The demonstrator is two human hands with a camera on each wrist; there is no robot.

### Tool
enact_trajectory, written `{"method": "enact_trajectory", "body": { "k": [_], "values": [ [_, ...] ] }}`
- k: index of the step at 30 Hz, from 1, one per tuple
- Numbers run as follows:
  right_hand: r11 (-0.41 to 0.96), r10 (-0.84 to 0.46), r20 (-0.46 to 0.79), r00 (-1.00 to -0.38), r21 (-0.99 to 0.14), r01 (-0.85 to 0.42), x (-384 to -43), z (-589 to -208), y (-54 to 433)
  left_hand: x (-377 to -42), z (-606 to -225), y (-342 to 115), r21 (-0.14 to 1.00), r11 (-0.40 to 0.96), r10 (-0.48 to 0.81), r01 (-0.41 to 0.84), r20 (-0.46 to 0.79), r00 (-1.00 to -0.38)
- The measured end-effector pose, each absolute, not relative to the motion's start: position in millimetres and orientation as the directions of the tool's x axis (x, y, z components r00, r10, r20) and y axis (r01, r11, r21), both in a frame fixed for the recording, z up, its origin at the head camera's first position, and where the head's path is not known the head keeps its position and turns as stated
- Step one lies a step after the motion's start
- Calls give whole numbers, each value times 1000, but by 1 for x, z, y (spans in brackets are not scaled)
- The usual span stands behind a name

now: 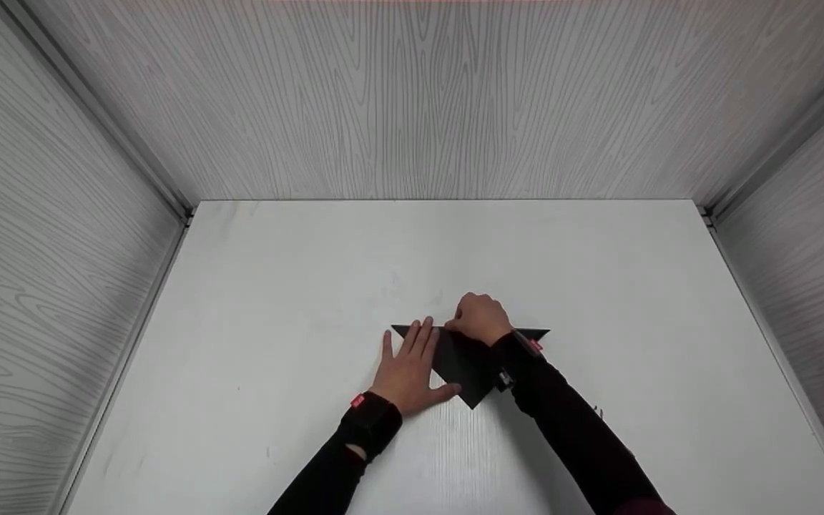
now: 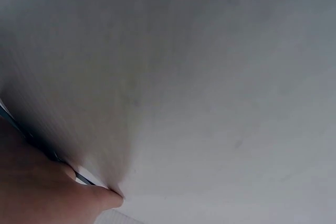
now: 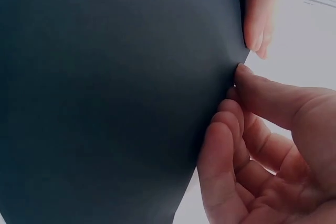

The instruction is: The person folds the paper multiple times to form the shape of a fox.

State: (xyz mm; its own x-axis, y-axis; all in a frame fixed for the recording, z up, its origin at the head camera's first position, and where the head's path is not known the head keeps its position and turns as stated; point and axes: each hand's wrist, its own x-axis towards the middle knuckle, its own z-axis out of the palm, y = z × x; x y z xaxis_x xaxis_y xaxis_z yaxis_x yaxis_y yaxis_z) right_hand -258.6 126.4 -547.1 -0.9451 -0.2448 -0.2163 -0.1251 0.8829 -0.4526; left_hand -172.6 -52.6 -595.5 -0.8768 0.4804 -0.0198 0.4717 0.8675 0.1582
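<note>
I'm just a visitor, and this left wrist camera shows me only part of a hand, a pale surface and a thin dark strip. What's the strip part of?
Observer: From the head view, a dark sheet that looks triangular, with one corner toward the person.
Visitor: And where are this hand's other fingers?
Observer: Several fingers of the left hand lie on the left part of the sheet.
Visitor: Is there another hand at work?
Observer: Yes, the right hand; its own wrist view shows curled fingers, with the thumb tip at the sheet's edge.
</note>
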Motion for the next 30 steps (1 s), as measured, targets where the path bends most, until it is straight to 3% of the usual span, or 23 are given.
{"method": "enact_trajectory", "body": {
  "k": [17, 30],
  "values": [
    [895, -212, -258, -943, -438, -82, -258, -544, 127, -173, -593, -52, 184, 865, 482, 467, -43, -875],
    [908, -164, -291, -942, -417, -29, -258, -537, 160, -173, -592, -52, 185, 867, 477, 463, -36, -878]
  ]
}}
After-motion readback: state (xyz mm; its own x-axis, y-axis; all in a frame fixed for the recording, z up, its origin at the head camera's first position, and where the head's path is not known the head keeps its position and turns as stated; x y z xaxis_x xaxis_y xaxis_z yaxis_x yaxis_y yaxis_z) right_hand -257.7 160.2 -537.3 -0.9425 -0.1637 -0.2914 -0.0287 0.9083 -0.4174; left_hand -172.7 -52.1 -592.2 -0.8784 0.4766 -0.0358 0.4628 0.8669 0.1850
